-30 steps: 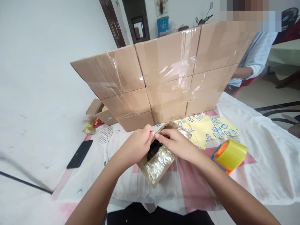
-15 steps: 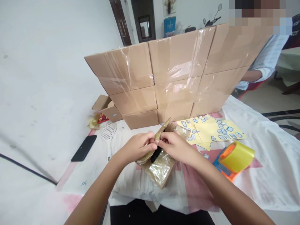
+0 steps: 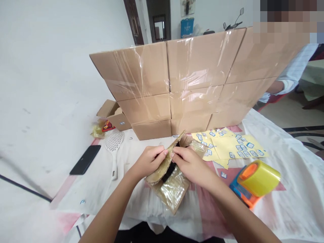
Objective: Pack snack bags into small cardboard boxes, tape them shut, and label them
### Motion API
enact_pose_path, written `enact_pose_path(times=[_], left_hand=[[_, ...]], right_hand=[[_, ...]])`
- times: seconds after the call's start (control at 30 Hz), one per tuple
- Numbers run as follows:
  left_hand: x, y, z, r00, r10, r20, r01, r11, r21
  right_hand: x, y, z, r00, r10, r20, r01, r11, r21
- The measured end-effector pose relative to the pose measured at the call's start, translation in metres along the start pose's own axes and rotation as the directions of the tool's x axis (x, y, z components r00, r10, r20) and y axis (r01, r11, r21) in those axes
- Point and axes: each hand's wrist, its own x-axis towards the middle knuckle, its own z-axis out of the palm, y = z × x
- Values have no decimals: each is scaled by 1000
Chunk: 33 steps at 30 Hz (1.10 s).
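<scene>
Head camera view: one small carton [image 3: 174, 192], partly covered in shiny tape, sits near the front middle of one cloth-covered surface [image 3: 298, 189], its one raised flap [image 3: 159, 172] lifted over one black item [image 3: 169, 171] inside. Two bare forearms reach in from the bottom edge and converge on it. The left hand [image 3: 150, 161] is nearly closed, thumb on top, pinching the flap. The right hand [image 3: 190, 164] is half curled, its fingertips at the flap's edge; whether it grips cannot be told. To the left lie one white slotted spoon [image 3: 114, 141] and one black phone [image 3: 85, 160]; to the right, one tape dispenser [image 3: 243, 193] with one yellow roll [image 3: 265, 179], and at least two overlapping yellow sheets [image 3: 222, 148]. Behind stand one open box [image 3: 120, 121] and one tall cardboard screen [image 3: 197, 64]. One other person's sleeve [image 3: 301, 64] shows at far right.
</scene>
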Motion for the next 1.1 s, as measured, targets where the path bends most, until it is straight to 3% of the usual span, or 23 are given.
enact_pose_path(times=[0.07,0.13,0.2,0.3,0.37,0.5,0.6,0.7,0.87,1.0,1.1], left_hand=[[-1,-3,0,993,-75,-92,76,997,5],[-3,-12,-7,952,-165,-256,165,986,-23],[-7,-25,-21,867,-244,-435,238,969,-70],[-19,-42,-44,693,-310,-651,252,950,-184],[-29,-46,-52,640,-339,-690,234,941,-245],[-46,-56,-51,680,-395,-618,264,918,-296],[-58,-83,-63,649,-406,-643,429,894,-132],[-74,-123,-95,614,-394,-683,613,784,99],[-97,-175,-168,566,-342,-750,765,556,324],[-88,-204,-207,632,-324,-704,760,438,480],[-68,-234,-216,697,-338,-633,714,415,564]], right_hand=[[-2,0,0,1000,-14,-8,14,999,-36],[-7,1,-2,1000,-21,-2,21,999,-48],[-16,4,-6,1000,-11,8,12,1000,-24],[-28,7,-10,1000,-4,-20,4,1000,1],[-32,7,-10,999,-14,-49,13,1000,-16],[-33,10,-7,997,-34,-62,33,999,-20],[-37,14,-6,994,-72,-88,67,996,-54],[-42,18,-7,986,-115,-122,105,991,-81],[-42,22,-4,969,-184,-166,163,978,-130],[-30,18,4,952,-237,-193,190,954,-233],[-22,15,5,933,-300,-198,239,930,-280]])
